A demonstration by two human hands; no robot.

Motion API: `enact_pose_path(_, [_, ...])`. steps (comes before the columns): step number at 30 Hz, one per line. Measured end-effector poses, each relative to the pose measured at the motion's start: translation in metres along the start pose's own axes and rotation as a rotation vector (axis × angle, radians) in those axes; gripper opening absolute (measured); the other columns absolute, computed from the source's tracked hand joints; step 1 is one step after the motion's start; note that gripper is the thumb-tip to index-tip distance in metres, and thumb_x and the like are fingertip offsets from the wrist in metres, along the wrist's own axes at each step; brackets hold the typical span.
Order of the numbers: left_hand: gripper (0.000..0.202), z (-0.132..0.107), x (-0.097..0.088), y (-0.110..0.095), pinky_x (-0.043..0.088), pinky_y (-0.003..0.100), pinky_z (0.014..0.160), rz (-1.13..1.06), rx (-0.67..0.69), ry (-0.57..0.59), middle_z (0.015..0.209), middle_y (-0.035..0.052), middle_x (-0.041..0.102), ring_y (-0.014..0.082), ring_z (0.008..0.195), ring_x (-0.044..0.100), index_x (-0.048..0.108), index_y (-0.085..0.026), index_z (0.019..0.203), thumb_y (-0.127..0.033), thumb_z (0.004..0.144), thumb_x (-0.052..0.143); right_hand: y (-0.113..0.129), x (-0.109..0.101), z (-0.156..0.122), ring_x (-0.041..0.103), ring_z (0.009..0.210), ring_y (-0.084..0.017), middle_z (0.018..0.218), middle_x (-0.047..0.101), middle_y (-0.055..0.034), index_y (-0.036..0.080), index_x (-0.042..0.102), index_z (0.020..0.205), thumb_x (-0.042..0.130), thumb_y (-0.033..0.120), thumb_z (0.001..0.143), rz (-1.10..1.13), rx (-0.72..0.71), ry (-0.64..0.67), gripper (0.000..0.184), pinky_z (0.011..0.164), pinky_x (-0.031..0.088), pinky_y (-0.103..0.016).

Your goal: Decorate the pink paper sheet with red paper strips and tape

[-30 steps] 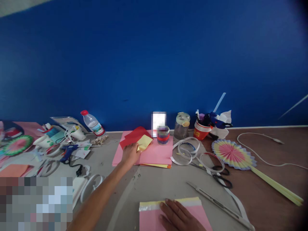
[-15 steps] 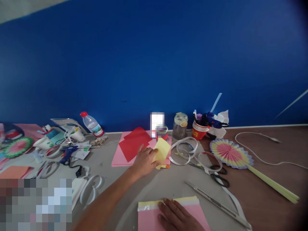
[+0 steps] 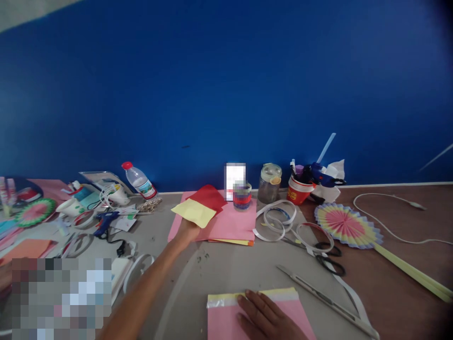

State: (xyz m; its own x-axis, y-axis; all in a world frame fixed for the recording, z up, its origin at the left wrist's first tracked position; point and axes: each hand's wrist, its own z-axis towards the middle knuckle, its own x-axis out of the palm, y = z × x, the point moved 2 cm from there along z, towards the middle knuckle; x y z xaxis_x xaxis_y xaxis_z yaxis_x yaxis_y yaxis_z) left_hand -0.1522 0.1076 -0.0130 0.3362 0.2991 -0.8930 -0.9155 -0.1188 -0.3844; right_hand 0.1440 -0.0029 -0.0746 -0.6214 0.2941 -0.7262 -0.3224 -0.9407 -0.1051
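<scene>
My left hand (image 3: 187, 231) reaches out to the middle of the table and holds a yellow paper sheet (image 3: 194, 212) lifted over the left edge of a stack of pink paper (image 3: 233, 223). A red sheet (image 3: 210, 196) lies on that stack behind the yellow one. My right hand (image 3: 264, 317) rests flat, fingers spread, on a pink sheet with a yellow top edge (image 3: 226, 314) at the near edge of the table.
White tape loops (image 3: 276, 219), scissors (image 3: 327, 257), a metal ruler (image 3: 329, 304) and a paper fan (image 3: 348, 226) lie to the right. A jar (image 3: 269, 183), a red cup of tools (image 3: 297, 190), a water bottle (image 3: 139, 180) and a blue glue gun (image 3: 104, 221) stand behind and left.
My left hand carried the yellow sheet from the right side of the pink stack back to its left edge, raising it flat. My right hand stayed on the pink sheet.
</scene>
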Motion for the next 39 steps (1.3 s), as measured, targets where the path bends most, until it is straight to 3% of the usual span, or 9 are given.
enact_pose_path(10, [0.048,0.005,-0.011,-0.012,0.041,0.045,0.104,0.05,0.017,0.05,0.127,0.0095,0.06,0.0295,0.123,0.05,0.051,-0.02,0.13,-0.014,0.083,0.045,0.001,0.001,-0.002,0.056,0.117,-0.018,0.114,0.067,-0.0025,0.024,0.062,0.104,0.055,0.024,0.09,0.116,0.057,-0.045,0.015,0.107,0.039,-0.034])
enact_pose_path(15, [0.051,-0.025,-0.014,-0.044,0.021,0.054,0.115,0.18,0.299,0.016,0.145,0.0097,0.042,0.0302,0.141,0.024,0.052,-0.018,0.129,-0.011,0.078,0.046,-0.017,-0.034,0.008,0.053,0.123,-0.017,0.126,0.06,-0.0147,0.02,0.055,0.12,0.045,0.031,0.095,0.546,0.296,0.135,0.03,0.093,0.052,-0.027])
enact_pose_path(19, [0.041,-0.04,-0.03,-0.046,0.02,0.052,0.115,0.246,0.505,-0.036,0.137,0.0096,0.051,0.0275,0.137,0.032,0.056,-0.021,0.123,-0.014,0.084,0.043,-0.044,-0.065,0.022,0.064,0.109,-0.02,0.111,0.069,-0.0121,0.023,0.058,0.118,0.044,0.031,0.095,0.784,0.467,0.084,0.028,0.088,0.055,-0.032])
enact_pose_path(21, [0.041,-0.035,-0.047,-0.029,0.022,0.048,0.114,0.247,0.402,-0.204,0.135,0.0121,0.05,0.0268,0.134,0.036,0.051,-0.02,0.127,-0.023,0.086,0.047,-0.051,-0.067,0.026,0.068,0.099,-0.021,0.102,0.071,-0.0102,0.024,0.062,0.111,0.044,0.034,0.095,0.874,0.497,0.076,0.026,0.082,0.058,-0.032])
enact_pose_path(23, [0.054,-0.025,-0.064,-0.002,0.022,0.049,0.113,0.256,0.125,-0.441,0.14,0.0179,0.041,0.0299,0.136,0.032,0.041,-0.016,0.134,-0.032,0.084,0.053,-0.052,-0.062,0.026,0.07,0.096,-0.023,0.101,0.072,-0.0105,0.023,0.064,0.108,0.049,0.033,0.093,0.873,0.523,0.1,0.024,0.08,0.058,-0.033])
enact_pose_path(25, [0.071,-0.016,-0.074,0.031,0.019,0.055,0.112,0.264,-0.162,-0.539,0.147,0.0215,0.03,0.0357,0.139,0.023,0.029,-0.013,0.141,-0.042,0.082,0.056,-0.049,-0.054,0.025,0.069,0.098,-0.024,0.103,0.071,-0.0114,0.023,0.065,0.106,0.054,0.03,0.09,0.793,0.547,0.12,0.021,0.081,0.058,-0.033])
enact_pose_path(29, [0.08,-0.007,-0.061,0.087,0.025,0.066,0.101,0.284,-0.574,-0.214,0.154,0.0248,0.011,0.0477,0.14,0.011,0.024,-0.015,0.144,-0.057,0.081,0.051,-0.04,-0.04,0.024,0.067,0.103,-0.026,0.102,0.072,-0.0103,0.024,0.068,0.099,0.056,0.028,0.087,0.68,0.455,0.094,0.018,0.081,0.059,-0.031])
enact_pose_path(33, [0.066,-0.01,-0.037,0.109,0.036,0.065,0.094,0.249,-0.606,-0.064,0.138,0.026,0.043,0.048,0.129,0.037,0.046,-0.016,0.129,-0.053,0.077,0.06,-0.04,-0.037,0.025,0.067,0.103,-0.025,0.104,0.071,-0.0114,0.024,0.067,0.1,0.055,0.025,0.086,0.678,0.426,0.079,0.019,0.08,0.059,-0.03])
enact_pose_path(39, [0.036,-0.01,-0.024,0.1,0.051,0.042,0.088,0.218,-0.42,-0.071,0.125,0.0116,0.055,0.0228,0.107,0.058,0.053,-0.017,0.121,-0.034,0.089,0.057,-0.043,-0.036,0.027,0.068,0.101,-0.027,0.099,0.071,-0.0121,0.024,0.065,0.1,0.051,0.022,0.088,0.732,0.424,0.087,0.019,0.076,0.06,-0.033])
